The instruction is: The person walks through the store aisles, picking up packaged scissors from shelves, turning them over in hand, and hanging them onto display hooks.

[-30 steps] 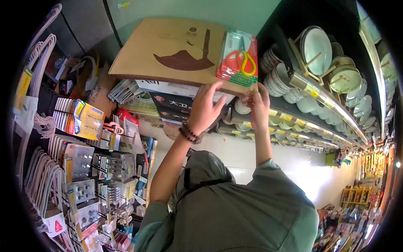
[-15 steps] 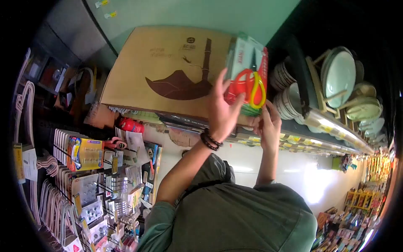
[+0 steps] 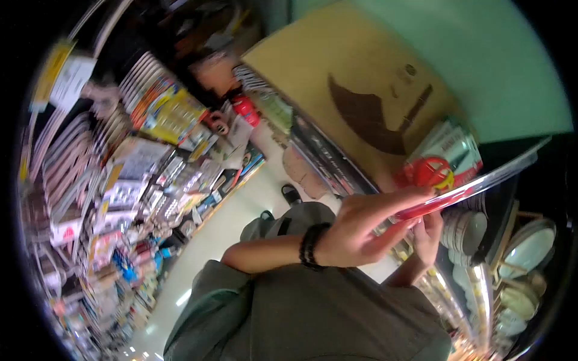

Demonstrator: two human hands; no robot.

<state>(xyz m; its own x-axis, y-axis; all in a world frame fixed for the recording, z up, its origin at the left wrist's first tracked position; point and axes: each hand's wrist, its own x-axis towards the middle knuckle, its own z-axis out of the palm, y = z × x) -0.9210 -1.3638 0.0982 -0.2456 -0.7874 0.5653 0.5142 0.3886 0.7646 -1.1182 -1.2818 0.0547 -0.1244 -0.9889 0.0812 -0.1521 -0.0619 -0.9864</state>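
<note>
My left hand (image 3: 358,231), with a dark beaded bracelet at the wrist, pinches the near end of a flat clear-and-red blister package (image 3: 466,194) between thumb and fingers. The package is raised and seen nearly edge-on, so its contents are hard to make out. Just right of and below it, my right hand (image 3: 427,237) has its fingers drawn together by the package's near end; what they grip is hidden. Behind the raised package, another package of red-and-yellow scissors (image 3: 436,171) lies on a brown cardboard box (image 3: 373,66).
Dark boxes (image 3: 322,153) are stacked under the cardboard box. Hanging packaged goods (image 3: 174,111) fill a rack at the left. Bowls (image 3: 466,231) and plates (image 3: 528,248) stand on shelves at the right. A red object (image 3: 245,110) is near the rack.
The view has turned and the box looks tilted. My left hand has closed on a package and lifted it off the scissors package below. My right hand has stayed close beside it.
</note>
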